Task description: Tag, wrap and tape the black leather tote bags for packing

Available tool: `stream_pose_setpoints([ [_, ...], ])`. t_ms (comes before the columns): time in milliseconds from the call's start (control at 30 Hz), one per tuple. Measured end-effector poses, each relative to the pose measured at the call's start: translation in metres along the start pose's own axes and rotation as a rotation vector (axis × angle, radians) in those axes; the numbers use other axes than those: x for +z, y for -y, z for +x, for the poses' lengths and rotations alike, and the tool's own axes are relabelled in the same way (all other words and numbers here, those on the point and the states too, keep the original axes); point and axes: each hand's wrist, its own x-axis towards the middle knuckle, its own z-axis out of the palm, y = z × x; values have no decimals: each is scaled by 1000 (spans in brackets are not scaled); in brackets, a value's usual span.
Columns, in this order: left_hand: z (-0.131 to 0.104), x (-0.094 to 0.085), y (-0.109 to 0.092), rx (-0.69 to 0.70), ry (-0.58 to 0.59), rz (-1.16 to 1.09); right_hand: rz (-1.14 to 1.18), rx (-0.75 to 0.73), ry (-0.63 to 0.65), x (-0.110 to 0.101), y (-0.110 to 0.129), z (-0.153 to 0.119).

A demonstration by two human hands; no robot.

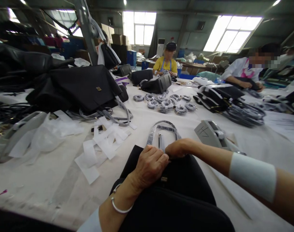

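Note:
A black handbag point(185, 183) with a small gold clasp lies at the table's near edge, its wrapped handle point(164, 123) looping up beyond it. My left hand point(151, 164), with a silver bangle at the wrist, is closed on the bag's upper edge, left of centre. My right hand point(177, 149) reaches over the top edge from the right; its fingers are bent down at the bag's opening, and what they hold is hidden. Between the hands, a thin strip with a dark edge point(161, 143) stands up inside the handle loop.
White paper pieces point(105, 141) lie left of the bag, near stacked black bags point(81, 87). A grey tape dispenser point(209, 133) stands to the right. Wrapped strap coils point(166, 104) lie ahead. Two people sit at the table's far side, beside more black bags point(219, 95).

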Motion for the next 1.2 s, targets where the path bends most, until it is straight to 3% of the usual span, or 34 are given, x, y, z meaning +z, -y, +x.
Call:
stream_pose_setpoints([
  [67,1,3,3,-106,29,-21,52,-18,89,-4,-11,-2],
  [133,1,5,8,-248,47,-19,143,-67,99,-17,-25,-11],
  [167,1,6,10,-310,52,-15,190,-88,39,-24,-33,-17],
  [233,1,8,14,-386,57,-13,256,-71,-214,-36,-52,-32],
  [300,1,9,16,-410,60,-15,279,70,-450,-37,-73,-49],
  [333,1,10,17,-412,71,-12,300,173,-477,-31,-83,-58],
  [367,1,11,18,-413,92,-5,338,273,-416,-22,-92,-67],
  [433,0,12,19,-412,149,15,471,412,-136,7,-104,-82],
  [500,0,12,20,-396,190,44,661,419,68,42,-109,-95],
  [533,1,11,19,-381,199,62,759,394,92,59,-109,-99],
  [667,3,6,11,-331,271,154,1081,256,-80,107,-101,-113],
  [900,11,5,-15,-267,620,31,1320,104,-420,126,-72,-115],
  [967,16,-8,-15,-283,704,-29,1401,198,-507,133,-67,-113],
  [1033,18,-34,-14,-306,721,-148,1406,369,-529,141,-67,-114],
  [1100,12,-68,-17,-291,662,-283,1343,490,-475,149,-70,-117],
  [1200,-15,-105,-33,-202,582,-309,1279,467,-399,156,-72,-123],
])
